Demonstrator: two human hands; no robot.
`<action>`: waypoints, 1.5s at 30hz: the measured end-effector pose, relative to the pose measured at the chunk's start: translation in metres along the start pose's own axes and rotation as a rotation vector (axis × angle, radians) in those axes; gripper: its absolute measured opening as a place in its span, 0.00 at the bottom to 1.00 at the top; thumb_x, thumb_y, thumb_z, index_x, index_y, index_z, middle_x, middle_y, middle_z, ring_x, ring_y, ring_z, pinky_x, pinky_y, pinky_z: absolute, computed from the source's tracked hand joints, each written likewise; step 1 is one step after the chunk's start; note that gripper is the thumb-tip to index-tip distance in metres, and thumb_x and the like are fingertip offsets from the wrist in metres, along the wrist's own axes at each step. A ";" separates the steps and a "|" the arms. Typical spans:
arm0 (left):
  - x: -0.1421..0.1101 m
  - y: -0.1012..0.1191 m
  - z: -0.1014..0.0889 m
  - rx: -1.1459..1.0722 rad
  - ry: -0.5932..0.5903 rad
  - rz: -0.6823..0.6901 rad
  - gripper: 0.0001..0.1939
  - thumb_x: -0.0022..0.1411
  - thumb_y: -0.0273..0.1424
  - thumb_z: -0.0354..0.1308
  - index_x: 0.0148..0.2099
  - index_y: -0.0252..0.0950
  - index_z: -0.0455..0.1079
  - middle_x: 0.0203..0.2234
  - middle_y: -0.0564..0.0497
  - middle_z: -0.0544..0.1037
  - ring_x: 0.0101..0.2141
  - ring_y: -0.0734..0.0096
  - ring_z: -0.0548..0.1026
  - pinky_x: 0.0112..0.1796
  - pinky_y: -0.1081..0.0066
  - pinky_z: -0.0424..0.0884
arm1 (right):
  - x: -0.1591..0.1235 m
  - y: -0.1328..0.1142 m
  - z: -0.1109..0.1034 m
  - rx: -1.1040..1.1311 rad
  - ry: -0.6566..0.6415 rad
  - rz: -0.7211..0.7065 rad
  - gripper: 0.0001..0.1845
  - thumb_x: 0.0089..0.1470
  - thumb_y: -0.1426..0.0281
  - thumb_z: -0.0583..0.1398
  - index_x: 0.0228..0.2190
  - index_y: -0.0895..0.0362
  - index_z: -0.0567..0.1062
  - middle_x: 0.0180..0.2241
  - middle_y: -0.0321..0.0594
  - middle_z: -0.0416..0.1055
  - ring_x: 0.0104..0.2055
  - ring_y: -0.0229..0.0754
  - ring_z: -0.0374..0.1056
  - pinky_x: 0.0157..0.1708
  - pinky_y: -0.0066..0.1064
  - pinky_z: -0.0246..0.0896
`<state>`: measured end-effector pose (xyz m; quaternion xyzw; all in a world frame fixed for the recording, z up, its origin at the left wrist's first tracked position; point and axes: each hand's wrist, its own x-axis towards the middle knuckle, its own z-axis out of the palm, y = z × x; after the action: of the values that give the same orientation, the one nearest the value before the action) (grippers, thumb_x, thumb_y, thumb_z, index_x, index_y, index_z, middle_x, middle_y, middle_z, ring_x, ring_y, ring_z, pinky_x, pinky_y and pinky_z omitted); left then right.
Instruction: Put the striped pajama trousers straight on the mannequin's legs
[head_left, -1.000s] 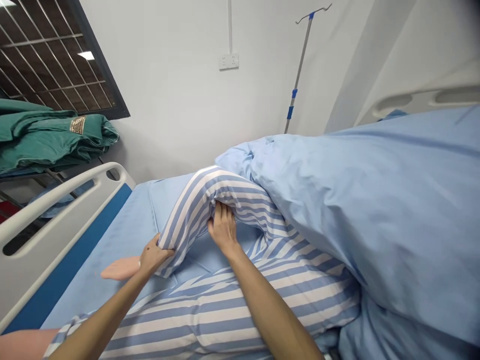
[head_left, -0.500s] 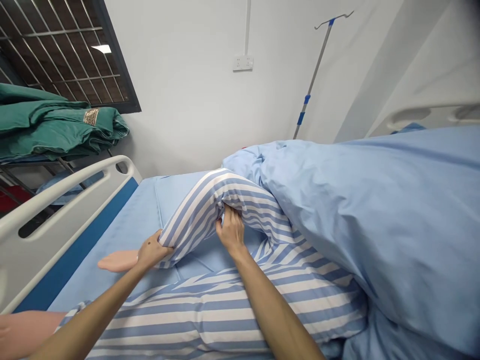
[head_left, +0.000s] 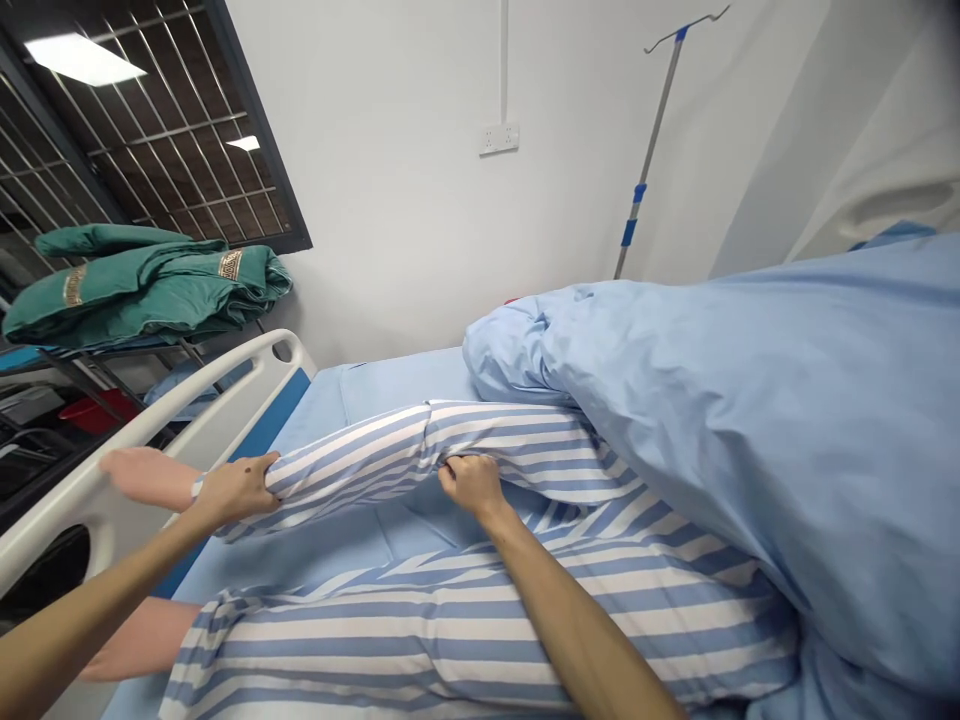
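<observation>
Far leg (head_left: 360,460) has straightened, left hand (head_left: 238,488) gripping, right hand (head_left: 474,484) apparently beneath.

Single head-worn view, facing forward and down

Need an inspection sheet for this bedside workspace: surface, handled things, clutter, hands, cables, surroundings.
Surface: light blue bed sheet, lightly creased; white footboard at the left of the view.
Handled things: far striped trouser leg, bare far foot beyond its cuff; near striped trouser leg alongside.
Clutter: rumpled light blue quilt heaped at right; green folded fabric on a rack past the footboard.
Hands: left hand grips the far trouser leg near the cuff; right hand curled at the knee, fingertips hidden.
Cables: nothing seen loose; white conduit runs to a wall socket.
Surroundings: IV pole, barred window, white wall.
</observation>
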<state>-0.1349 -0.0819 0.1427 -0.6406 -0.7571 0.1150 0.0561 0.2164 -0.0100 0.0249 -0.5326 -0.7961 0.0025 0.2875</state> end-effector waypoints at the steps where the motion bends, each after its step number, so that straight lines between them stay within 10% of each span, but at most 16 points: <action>1: 0.000 -0.002 -0.008 0.037 0.001 0.029 0.24 0.43 0.38 0.52 0.46 0.42 0.66 0.36 0.44 0.76 0.34 0.51 0.73 0.30 0.66 0.62 | -0.001 -0.001 0.001 0.010 -0.027 -0.032 0.14 0.51 0.67 0.53 0.23 0.57 0.76 0.24 0.43 0.75 0.26 0.41 0.69 0.28 0.27 0.52; 7: 0.008 -0.003 -0.043 0.156 0.016 0.124 0.22 0.41 0.35 0.51 0.43 0.40 0.67 0.36 0.44 0.77 0.36 0.50 0.73 0.37 0.61 0.62 | -0.005 -0.006 -0.001 0.042 -0.145 -0.149 0.13 0.50 0.68 0.53 0.25 0.57 0.77 0.26 0.43 0.76 0.28 0.41 0.70 0.30 0.27 0.54; 19: 0.010 -0.001 -0.048 0.153 0.014 0.157 0.22 0.42 0.39 0.51 0.42 0.40 0.67 0.35 0.45 0.77 0.35 0.52 0.73 0.34 0.63 0.62 | -0.010 -0.013 -0.002 -0.031 -0.422 -0.168 0.17 0.53 0.66 0.51 0.39 0.60 0.73 0.38 0.51 0.73 0.40 0.49 0.69 0.39 0.35 0.59; 26: 0.006 0.016 -0.009 0.048 0.016 -0.056 0.24 0.43 0.36 0.51 0.46 0.42 0.65 0.37 0.45 0.76 0.37 0.51 0.73 0.33 0.64 0.64 | 0.000 -0.013 -0.003 -0.019 -0.170 -0.155 0.18 0.54 0.67 0.51 0.45 0.61 0.67 0.44 0.50 0.68 0.46 0.47 0.64 0.44 0.34 0.56; 33: 0.009 0.087 0.061 -0.354 0.011 -0.177 0.24 0.43 0.37 0.55 0.46 0.44 0.64 0.33 0.52 0.76 0.35 0.61 0.74 0.31 0.71 0.64 | 0.015 -0.001 -0.011 -0.034 0.151 -0.061 0.16 0.53 0.71 0.51 0.44 0.61 0.66 0.39 0.49 0.68 0.43 0.48 0.61 0.45 0.37 0.52; 40: 0.020 0.162 0.076 -0.631 0.066 -0.212 0.23 0.43 0.37 0.59 0.45 0.41 0.64 0.33 0.51 0.76 0.34 0.62 0.73 0.30 0.70 0.65 | 0.020 0.012 -0.016 -0.016 0.357 0.015 0.25 0.51 0.72 0.51 0.52 0.66 0.61 0.44 0.53 0.66 0.46 0.51 0.58 0.46 0.40 0.50; 45: 0.022 0.172 0.086 -0.627 0.054 -0.201 0.27 0.45 0.38 0.58 0.50 0.41 0.62 0.36 0.49 0.75 0.37 0.61 0.73 0.32 0.69 0.66 | 0.020 0.013 -0.013 -0.015 0.343 -0.003 0.27 0.50 0.73 0.51 0.54 0.65 0.59 0.47 0.52 0.65 0.46 0.51 0.58 0.46 0.41 0.50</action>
<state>0.0060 -0.0427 0.0158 -0.5514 -0.8134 -0.1470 -0.1126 0.2279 0.0086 0.0407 -0.5261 -0.7361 -0.0947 0.4153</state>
